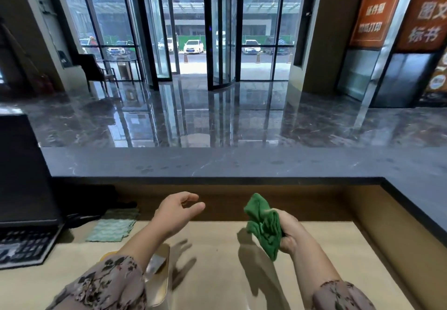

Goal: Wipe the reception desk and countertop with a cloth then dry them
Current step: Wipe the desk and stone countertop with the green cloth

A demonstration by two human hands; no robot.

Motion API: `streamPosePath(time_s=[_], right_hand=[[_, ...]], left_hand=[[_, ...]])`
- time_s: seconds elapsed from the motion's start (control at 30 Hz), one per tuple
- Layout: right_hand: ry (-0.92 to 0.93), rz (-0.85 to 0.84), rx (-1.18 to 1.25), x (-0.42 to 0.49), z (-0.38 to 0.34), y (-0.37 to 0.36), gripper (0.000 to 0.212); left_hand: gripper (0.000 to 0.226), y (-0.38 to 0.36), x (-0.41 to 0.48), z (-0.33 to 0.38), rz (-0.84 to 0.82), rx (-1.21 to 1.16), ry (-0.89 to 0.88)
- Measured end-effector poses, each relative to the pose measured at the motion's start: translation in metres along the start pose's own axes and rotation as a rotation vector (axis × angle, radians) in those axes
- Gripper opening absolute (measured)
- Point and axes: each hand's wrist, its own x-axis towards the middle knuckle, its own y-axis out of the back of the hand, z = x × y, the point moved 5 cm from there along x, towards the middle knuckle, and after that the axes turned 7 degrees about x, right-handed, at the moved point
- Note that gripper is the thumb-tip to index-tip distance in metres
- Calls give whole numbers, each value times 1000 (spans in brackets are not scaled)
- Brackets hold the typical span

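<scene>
your right hand (290, 231) holds 1 crumpled green cloth (262, 225) above the pale bench (217, 266), fingers (287, 243) curled round it. your left hand (175, 213) hovers with loose fingers, holding nothing. 1 striped cloth (113, 227) lies beside 1 keyboard (24, 244). 2 orange signs (372, 7); the far-right sign (425, 12) reads "标书".

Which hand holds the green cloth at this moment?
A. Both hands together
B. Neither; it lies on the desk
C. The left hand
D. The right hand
D. The right hand grips the bunched green cloth above the light desk, while the left hand is held apart from it with relaxed fingers, holding nothing.
</scene>
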Motion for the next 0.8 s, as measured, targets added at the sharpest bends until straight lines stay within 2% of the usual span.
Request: streamPosePath(time_s=[0.13,0.27,0.33,0.5,0.6,0.8], right_hand=[[241,-87,-65,-13,-81,-36,22],[654,130,-501,-2,-149,-50,40],[799,236,-746,17,-171,-53,47],[677,349,-1561,76,-158,-46,51],[721,398,-1650,83,-152,-50,53],[662,448,-1665,90,-134,-76,54]], left_hand=[[39,8,14,6,85,-29,55],[38,7,16,2,202,-27,141],[40,2,15,-2,217,-44,170],[44,-2,14,-16,224,-14,223],[45,2,16,-23,245,-11,228],[49,14,24,-38,252,-47,227]])
